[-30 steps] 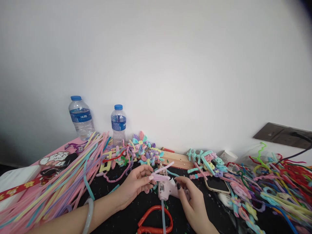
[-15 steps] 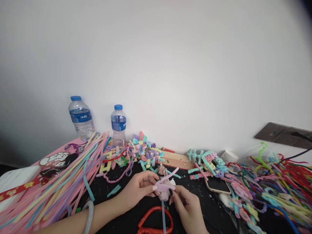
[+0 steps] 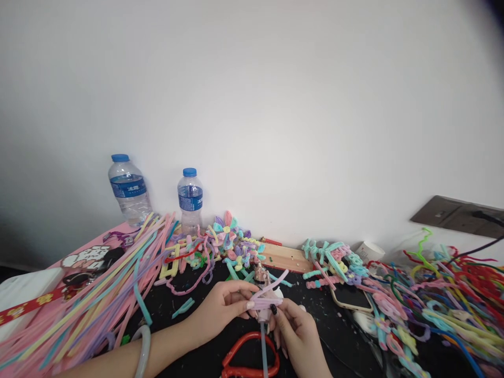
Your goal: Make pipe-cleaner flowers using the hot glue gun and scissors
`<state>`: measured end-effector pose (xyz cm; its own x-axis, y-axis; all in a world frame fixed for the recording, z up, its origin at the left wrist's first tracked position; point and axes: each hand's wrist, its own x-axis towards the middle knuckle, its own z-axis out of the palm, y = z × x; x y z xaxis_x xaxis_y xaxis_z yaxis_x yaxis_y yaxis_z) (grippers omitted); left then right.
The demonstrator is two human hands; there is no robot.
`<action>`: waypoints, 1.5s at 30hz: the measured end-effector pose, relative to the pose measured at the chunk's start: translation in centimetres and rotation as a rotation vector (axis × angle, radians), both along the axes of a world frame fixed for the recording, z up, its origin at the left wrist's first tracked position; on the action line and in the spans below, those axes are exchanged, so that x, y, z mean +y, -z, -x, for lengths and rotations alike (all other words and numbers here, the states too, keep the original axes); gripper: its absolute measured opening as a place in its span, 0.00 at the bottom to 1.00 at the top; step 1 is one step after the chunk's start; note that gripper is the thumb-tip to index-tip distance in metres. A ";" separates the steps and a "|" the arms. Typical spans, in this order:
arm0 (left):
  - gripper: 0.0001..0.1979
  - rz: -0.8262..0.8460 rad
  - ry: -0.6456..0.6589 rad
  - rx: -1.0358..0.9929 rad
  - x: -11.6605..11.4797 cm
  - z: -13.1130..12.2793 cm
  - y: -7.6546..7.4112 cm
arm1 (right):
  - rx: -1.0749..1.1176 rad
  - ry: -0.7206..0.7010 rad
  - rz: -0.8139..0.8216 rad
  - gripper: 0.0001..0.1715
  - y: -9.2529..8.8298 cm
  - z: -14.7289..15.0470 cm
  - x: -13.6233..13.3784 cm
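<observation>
Two points of contact are noted on the lilac strip (image 3: 268, 302): my left hand (image 3: 216, 313) pinches its left end between thumb and fingers, and my right hand (image 3: 300, 332) grips the right end, dark thumbnail uppermost. Change recorded: a second ago my right hand was over at the handle side of the gun (image 3: 263, 316); it has since come in to the strip, which now sits a little lower and closer to me. In my judgement, this moves the work from a one-handed hold to shaping or steadying the strip with both hands. Over the last half second, the hold shows little difference. Position: the strip lies between my hands, folded, with one loose tail slanting up and to the right, clear of the fingers. Directly behind it stands the gun, partly covered; whether strip and gun touch, I cannot tell, nor whether my lower right fingers meet the gun. Its glue stick (image 3: 264, 349) points down towards me, crossing the red handles (image 3: 243, 372) on the black surface (image 3: 197, 357). Two short teal pieces (image 3: 183, 307) lie beyond my left forearm, held by neither hand.
</observation>
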<state>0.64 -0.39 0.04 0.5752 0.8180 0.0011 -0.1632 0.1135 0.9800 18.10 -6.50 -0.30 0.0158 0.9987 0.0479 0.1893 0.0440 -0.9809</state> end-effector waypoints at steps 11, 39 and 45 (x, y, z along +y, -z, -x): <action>0.12 -0.006 -0.004 0.009 0.0 -0.1 -0.2 | 0.040 -0.006 0.021 0.25 0.1 0.0 0.1; 0.12 -0.021 0.008 0.045 -0.1 0.0 0.0 | 0.008 -0.011 0.049 0.27 0.3 0.0 0.1; 0.11 -0.028 0.025 0.059 -0.1 0.0 0.0 | 0.006 -0.023 0.034 0.26 0.3 0.0 0.1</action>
<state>0.61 -0.46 0.01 0.5954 0.8034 -0.0113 -0.1022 0.0897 0.9907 18.08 -6.36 -0.57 -0.0075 0.9999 0.0141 0.1827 0.0152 -0.9831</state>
